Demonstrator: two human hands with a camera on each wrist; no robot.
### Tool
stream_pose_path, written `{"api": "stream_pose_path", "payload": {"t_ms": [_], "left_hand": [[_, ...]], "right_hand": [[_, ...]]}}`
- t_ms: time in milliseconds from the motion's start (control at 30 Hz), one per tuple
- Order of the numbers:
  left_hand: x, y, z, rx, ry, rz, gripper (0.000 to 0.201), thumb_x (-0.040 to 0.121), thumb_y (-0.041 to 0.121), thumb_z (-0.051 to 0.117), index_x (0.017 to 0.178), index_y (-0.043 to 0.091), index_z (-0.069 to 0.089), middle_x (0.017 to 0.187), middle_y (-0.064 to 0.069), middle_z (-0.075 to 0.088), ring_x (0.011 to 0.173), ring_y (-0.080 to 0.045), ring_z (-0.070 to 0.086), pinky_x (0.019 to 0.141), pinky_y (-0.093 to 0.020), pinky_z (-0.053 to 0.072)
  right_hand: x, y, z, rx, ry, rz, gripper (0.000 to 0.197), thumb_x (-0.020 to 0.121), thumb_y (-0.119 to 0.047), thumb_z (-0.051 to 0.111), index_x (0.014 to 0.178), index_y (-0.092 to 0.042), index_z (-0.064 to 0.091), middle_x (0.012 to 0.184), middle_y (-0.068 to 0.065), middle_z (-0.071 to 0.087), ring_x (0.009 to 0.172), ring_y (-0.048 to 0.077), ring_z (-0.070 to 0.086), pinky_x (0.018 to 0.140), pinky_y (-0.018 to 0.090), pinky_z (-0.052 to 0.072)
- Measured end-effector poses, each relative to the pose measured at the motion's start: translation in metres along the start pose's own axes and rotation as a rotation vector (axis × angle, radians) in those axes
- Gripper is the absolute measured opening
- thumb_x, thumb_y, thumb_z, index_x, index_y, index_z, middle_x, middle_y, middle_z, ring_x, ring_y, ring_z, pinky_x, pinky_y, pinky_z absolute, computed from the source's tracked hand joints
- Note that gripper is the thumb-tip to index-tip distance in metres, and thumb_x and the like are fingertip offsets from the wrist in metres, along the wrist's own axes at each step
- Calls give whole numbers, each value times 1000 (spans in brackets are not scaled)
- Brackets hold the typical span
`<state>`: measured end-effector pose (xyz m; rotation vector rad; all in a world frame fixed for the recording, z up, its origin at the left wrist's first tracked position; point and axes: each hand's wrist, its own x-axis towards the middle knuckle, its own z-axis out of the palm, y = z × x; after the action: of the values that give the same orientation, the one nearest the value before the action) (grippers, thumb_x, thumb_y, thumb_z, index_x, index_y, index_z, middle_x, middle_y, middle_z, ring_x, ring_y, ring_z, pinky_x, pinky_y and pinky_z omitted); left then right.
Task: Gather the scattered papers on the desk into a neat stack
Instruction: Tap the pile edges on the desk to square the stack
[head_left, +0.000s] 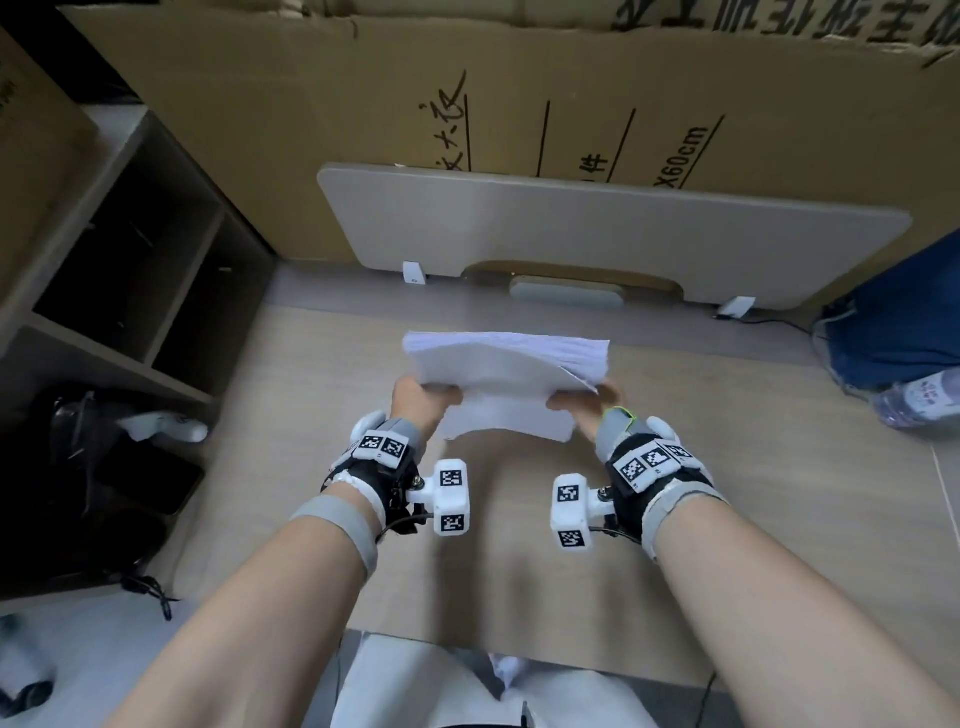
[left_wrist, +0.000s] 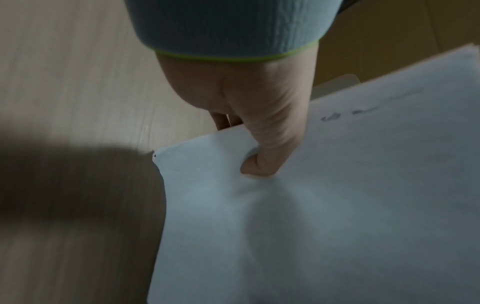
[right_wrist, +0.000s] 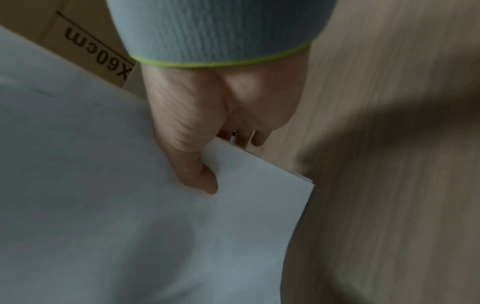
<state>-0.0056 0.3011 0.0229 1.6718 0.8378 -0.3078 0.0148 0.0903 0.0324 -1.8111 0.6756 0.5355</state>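
A thick stack of white papers (head_left: 501, 374) hangs above the wooden desk (head_left: 753, 493), sagging in the middle. My left hand (head_left: 423, 397) grips its left edge, thumb on top and fingers underneath. My right hand (head_left: 584, 405) grips the right edge the same way. In the left wrist view the thumb presses into the top sheet of the papers (left_wrist: 324, 205). In the right wrist view my thumb lies on the papers (right_wrist: 116, 195) near a corner, with the other fingers curled below. The top sheets sit slightly askew from those beneath.
A beige desk divider panel (head_left: 597, 228) stands at the desk's back edge, with large cardboard boxes (head_left: 363, 104) behind it. A dark shelf unit (head_left: 119, 280) is at the left. A blue bag (head_left: 904, 322) and a plastic bottle (head_left: 919, 400) lie at the right.
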Motion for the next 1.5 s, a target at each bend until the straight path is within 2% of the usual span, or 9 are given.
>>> {"api": "stream_pose_path", "payload": {"t_ms": [200, 400, 633, 767, 833, 967, 1133, 1333, 1500], "left_hand": [[-6, 18, 3, -23, 11, 60, 13, 66, -2, 65, 74, 7, 61, 77, -8, 56, 72, -23, 47, 64, -30, 41], [-4, 36, -7, -92, 2, 239, 18, 64, 2, 66, 80, 10, 64, 80, -8, 61, 72, -20, 50, 68, -32, 44], [23, -26, 0, 99, -42, 103, 23, 69, -14, 60, 70, 8, 54, 71, -8, 53, 71, -21, 46, 62, -31, 39], [19, -30, 6, 67, -30, 42, 27, 68, -12, 58, 59, 9, 45, 61, -4, 43, 60, -19, 33, 54, -26, 29], [10, -20, 3, 33, -61, 54, 20, 63, -6, 61, 59, 9, 48, 60, -4, 45, 61, -19, 36, 53, -26, 30], [3, -7, -5, -68, -172, 65, 22, 69, 4, 81, 90, 6, 73, 83, -6, 74, 74, -24, 67, 66, -27, 52], [-19, 4, -3, -123, -190, -26, 41, 73, 25, 86, 104, 1, 73, 87, -11, 77, 65, -24, 72, 53, -24, 51], [-37, -2, 9, -228, -284, -184, 38, 81, 27, 77, 113, 7, 70, 90, -9, 77, 73, -27, 72, 68, -31, 57], [-35, -10, 15, -148, -251, -97, 40, 84, 23, 77, 118, 4, 67, 98, -12, 77, 87, -31, 73, 75, -41, 60]], "right_hand": [[-12, -12, 0, 96, 40, -16, 27, 65, -7, 74, 91, -12, 70, 82, 7, 65, 73, 25, 59, 68, 33, 48], [-19, -29, -4, 209, 82, -152, 23, 70, 2, 70, 65, -20, 65, 73, -1, 64, 70, 19, 58, 72, 30, 47], [7, 28, 24, 70, 40, -48, 24, 71, 0, 70, 91, -12, 69, 83, 4, 65, 73, 19, 58, 67, 27, 46], [10, 38, 26, 70, 63, -17, 24, 74, 4, 70, 66, -14, 58, 84, 6, 61, 70, 16, 55, 50, 16, 44], [3, 33, 22, 93, 41, -11, 16, 73, 5, 73, 72, -8, 63, 84, 6, 63, 71, 14, 58, 46, 10, 44], [2, 34, 22, 91, -57, 15, 49, 62, -25, 85, 102, -1, 68, 95, 11, 73, 83, 24, 71, 82, 38, 59], [15, 57, 9, 67, -145, 31, 90, 44, -51, 84, 119, -8, 60, 101, 8, 73, 85, 27, 74, 83, 48, 59], [-10, 43, -19, 82, -163, 40, 74, 52, -44, 82, 112, -7, 58, 102, 12, 71, 88, 32, 72, 83, 53, 57], [-27, 34, -26, 84, -135, 27, 51, 70, -45, 77, 105, -11, 64, 100, 9, 72, 91, 29, 71, 88, 49, 56]]}}
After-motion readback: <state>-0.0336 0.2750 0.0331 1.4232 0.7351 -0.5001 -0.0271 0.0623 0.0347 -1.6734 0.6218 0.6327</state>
